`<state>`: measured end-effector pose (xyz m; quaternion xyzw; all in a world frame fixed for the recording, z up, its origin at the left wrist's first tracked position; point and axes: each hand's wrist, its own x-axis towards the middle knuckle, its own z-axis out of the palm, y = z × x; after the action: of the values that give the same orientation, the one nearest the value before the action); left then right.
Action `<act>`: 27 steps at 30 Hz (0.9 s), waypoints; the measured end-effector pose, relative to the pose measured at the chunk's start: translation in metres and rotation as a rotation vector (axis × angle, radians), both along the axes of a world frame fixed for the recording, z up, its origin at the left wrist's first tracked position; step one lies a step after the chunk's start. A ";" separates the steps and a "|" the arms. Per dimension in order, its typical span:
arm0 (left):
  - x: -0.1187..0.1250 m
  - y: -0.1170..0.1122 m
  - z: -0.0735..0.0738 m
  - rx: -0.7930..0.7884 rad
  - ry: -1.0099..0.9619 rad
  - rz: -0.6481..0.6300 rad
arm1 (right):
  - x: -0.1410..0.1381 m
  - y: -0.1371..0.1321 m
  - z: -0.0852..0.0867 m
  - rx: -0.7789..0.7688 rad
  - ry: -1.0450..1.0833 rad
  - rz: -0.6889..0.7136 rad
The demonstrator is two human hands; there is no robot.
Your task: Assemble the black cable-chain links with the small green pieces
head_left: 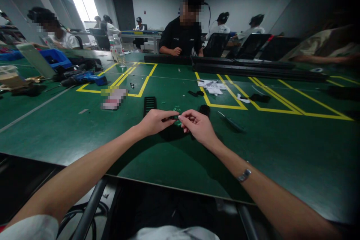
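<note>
My left hand (158, 122) and my right hand (198, 125) meet fingertip to fingertip just above the green table (180, 161). Both are pinched closed around something small that I cannot make out. Shiny green bits (177, 109) lie on the table right behind the fingertips. A black slotted part (150, 105) is just beyond my left hand, and a dark object (204, 110) sits behind my right hand. To the right of that hand rests a screwdriver (233, 123) with its shaft pointing away to the left.
A blue power drill (84, 78), a blue bin (54, 59) and clear bottles (120, 54) stand at the left. White scraps (213, 86) lie inside yellow tape lines. Long black bars (242, 68) run along the far edge, where a person (182, 35) faces me.
</note>
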<state>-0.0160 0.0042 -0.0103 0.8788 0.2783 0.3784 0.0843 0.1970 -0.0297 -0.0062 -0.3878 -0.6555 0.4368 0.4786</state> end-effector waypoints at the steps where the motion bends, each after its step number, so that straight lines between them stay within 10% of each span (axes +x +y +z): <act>1: 0.000 0.000 0.000 -0.001 -0.001 0.001 | 0.000 0.000 0.000 0.001 0.000 0.000; 27: 0.001 0.001 0.001 -0.009 -0.004 -0.008 | -0.003 -0.005 0.008 0.011 0.011 -0.046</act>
<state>-0.0153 0.0049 -0.0091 0.8788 0.2761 0.3785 0.0904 0.1939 -0.0348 0.0015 -0.3978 -0.6461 0.4243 0.4942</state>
